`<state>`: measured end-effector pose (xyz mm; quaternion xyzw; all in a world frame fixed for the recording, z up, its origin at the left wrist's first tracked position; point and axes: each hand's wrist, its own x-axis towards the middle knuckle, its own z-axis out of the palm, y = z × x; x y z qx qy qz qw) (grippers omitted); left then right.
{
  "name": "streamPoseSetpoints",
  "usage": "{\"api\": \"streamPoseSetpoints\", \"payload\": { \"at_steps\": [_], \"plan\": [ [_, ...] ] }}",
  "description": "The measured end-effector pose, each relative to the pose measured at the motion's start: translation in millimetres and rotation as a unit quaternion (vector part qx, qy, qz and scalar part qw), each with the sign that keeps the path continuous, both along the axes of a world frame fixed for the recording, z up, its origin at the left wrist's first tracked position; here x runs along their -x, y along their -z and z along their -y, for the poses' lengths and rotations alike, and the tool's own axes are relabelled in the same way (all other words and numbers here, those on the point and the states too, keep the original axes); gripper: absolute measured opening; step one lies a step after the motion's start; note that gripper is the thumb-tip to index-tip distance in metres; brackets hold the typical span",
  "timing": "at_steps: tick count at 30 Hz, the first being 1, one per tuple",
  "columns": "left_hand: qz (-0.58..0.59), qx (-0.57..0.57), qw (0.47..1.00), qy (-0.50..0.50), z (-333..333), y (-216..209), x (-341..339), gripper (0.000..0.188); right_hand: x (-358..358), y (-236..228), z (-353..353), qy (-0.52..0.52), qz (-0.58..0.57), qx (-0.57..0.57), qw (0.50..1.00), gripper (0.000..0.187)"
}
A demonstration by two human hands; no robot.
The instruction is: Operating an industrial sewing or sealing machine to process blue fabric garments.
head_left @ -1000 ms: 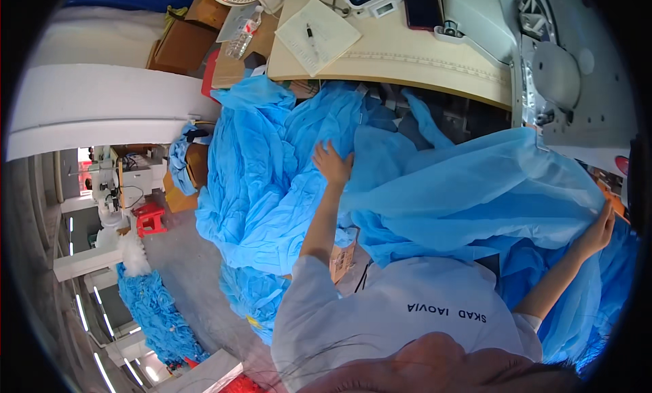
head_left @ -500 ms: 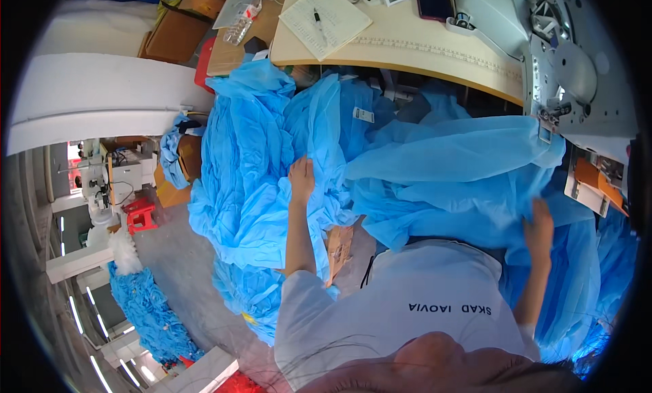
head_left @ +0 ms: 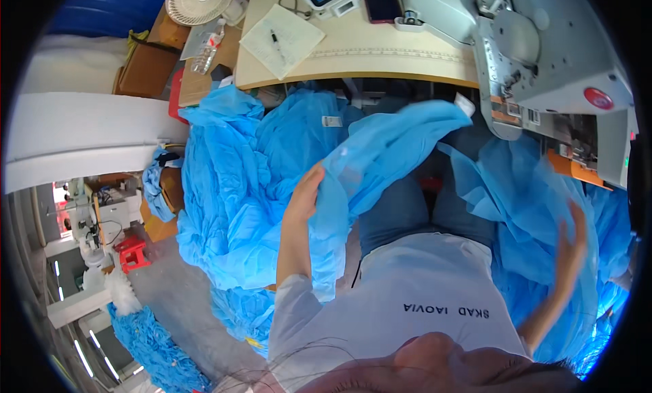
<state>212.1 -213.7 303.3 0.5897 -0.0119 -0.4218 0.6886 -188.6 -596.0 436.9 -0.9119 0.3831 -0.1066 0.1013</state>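
My left hand [head_left: 307, 195] is closed on the edge of a thin light-blue non-woven garment [head_left: 380, 152]. The garment stretches up to the right from it, and a small white label [head_left: 464, 105] shows at its far end. To the right, my right hand [head_left: 570, 240] is blurred, with thumb and fingers apart, and appears to hold nothing. Beside it a loose sheet of the same blue fabric [head_left: 523, 182] hangs over my right leg. A large heap of blue garments [head_left: 231, 189] lies left of my left hand, and one garment bears a white tag [head_left: 331, 121].
Ahead is a pale worktable [head_left: 380, 64] with a ruler strip, a paper with a pen [head_left: 282, 40], and a phone [head_left: 382, 3]. A sewing machine [head_left: 550, 60] overhangs at the right. A red stool [head_left: 132, 253] and another blue pile [head_left: 159, 342] stand on the floor left.
The fabric across my lap has parted, showing my legs. The labelled piece swung left with my left hand holding it. My right hand moved right, away from the fabric. The view shifted rightward.
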Motion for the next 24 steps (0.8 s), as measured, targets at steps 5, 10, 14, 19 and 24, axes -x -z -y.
{"api": "streamPoseSetpoints", "payload": {
  "at_steps": [5,10,14,19,24],
  "plan": [
    [-0.149,0.066,0.980,0.111,62,-30,14,0.048,-262,55,-118,-0.448,0.118,-0.110,0.879,0.075],
    [0.538,-0.291,0.791,-0.035,34,-29,107,0.073,-283,61,-113,-0.365,0.093,-0.326,0.867,0.054],
    [0.512,-0.444,0.735,-0.003,-21,51,153,0.046,-244,55,-83,-0.331,0.064,-0.366,0.867,0.044],
    [0.161,-0.221,0.961,0.033,-97,24,75,0.021,-209,39,-52,-0.181,0.187,-0.225,0.939,0.024],
    [0.434,-0.338,0.812,0.194,18,-58,-38,0.030,-171,18,-38,-0.020,0.200,-0.149,0.968,0.022]
  ]
}}
